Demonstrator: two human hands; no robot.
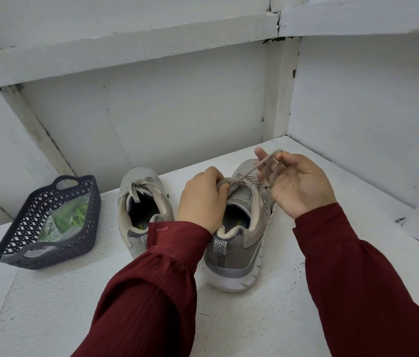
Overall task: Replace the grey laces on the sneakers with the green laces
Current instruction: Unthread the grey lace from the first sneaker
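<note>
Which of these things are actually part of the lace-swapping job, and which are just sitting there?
In the job: the sneaker in hand, its grey lace held by the right hand, the left hand gripping the shoe, the second sneaker, the bagged green laces.
Just there: the basket they lie in, the white table.
</note>
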